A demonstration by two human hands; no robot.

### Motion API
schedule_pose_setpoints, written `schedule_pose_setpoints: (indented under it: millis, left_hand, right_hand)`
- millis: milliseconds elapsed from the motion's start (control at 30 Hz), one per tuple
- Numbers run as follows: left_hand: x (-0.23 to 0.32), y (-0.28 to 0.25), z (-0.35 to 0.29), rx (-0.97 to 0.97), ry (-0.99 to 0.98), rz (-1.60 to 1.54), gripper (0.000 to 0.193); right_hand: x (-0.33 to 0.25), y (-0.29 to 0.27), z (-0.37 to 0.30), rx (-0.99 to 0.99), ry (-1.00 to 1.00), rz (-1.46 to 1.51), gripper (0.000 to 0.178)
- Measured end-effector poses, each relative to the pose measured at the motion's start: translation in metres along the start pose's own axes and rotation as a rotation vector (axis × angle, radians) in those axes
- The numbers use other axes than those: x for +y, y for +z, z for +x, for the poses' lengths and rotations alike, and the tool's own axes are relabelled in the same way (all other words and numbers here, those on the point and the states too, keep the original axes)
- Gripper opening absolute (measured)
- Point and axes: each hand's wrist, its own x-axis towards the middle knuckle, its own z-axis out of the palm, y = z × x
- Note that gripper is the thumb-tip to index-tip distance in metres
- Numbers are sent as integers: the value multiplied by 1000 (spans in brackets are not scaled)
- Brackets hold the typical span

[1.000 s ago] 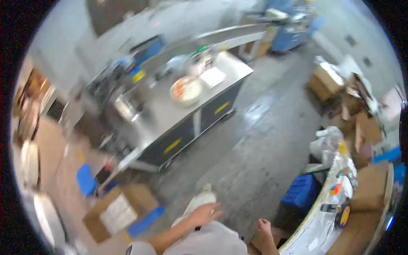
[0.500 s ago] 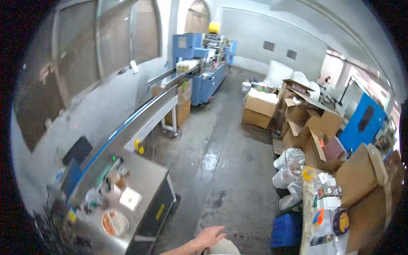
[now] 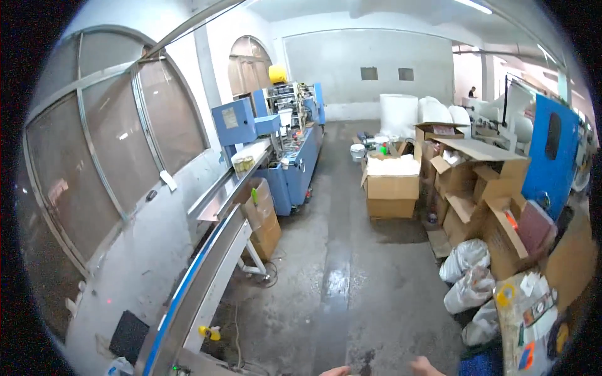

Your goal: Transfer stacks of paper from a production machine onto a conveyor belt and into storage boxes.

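Only the tops of my hands come into the picture at its lower edge, above the grey floor (image 3: 389, 313). My left hand (image 3: 336, 371) is cut off by the edge, and its fingers are mostly hidden. Further right, my right hand (image 3: 426, 366) is blurred and partly cropped. Whether either one holds something does not show. Nearest to the right hand is a blue crate (image 3: 481, 365) beside a cluttered table (image 3: 509, 323).
A conveyor (image 3: 210, 285) runs along the left toward a blue machine (image 3: 285, 178). Stuffed white bags (image 3: 469, 289) and open cardboard boxes (image 3: 481, 188) line the right side. Mid-floor ahead stands a carton (image 3: 392, 199) with white contents. Far back are big white rolls (image 3: 399, 114).
The view has swung upward and forward. The steel bench at lower left has mostly left the picture. My left hand has dropped to the lower edge, and my right hand has come into view.
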Motion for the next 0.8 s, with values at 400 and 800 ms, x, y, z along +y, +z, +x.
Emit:
schedule_pose_setpoints:
  millis: [400, 800]
  left_hand:
    - [-14, -270, 277, 155, -14, -81, 43]
    - [-5, -579, 634, 350, 293, 69, 40]
  right_hand:
    - [-558, 5, 139, -870, -53, 940, 52]
    - [-771, -58, 372, -264, 242, 237, 50]
